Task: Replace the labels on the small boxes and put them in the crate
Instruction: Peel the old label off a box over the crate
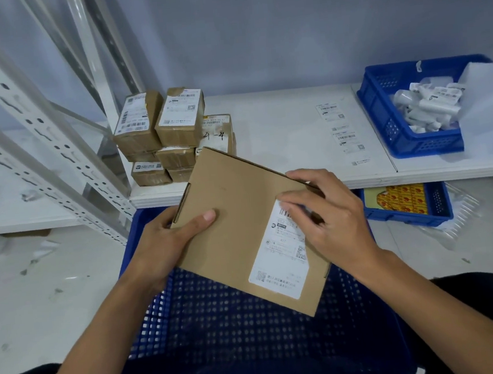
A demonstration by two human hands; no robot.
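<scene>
The cardboard box (236,217) is pinched in the left grip (167,244); the right grip (328,218) is curled round its corner, label (278,261) pressed under the thumb.

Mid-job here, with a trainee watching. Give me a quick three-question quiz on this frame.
1. True or false: the box lies in the crate.
2. Which hand touches the label? A left hand, B right hand, C both.
3. Fill in: the stacked small boxes stand on the white ____.
Key: 1 false, both hands hold it above the crate. 2 B, the left hand only grips the box's edge. 3 shelf.
</scene>
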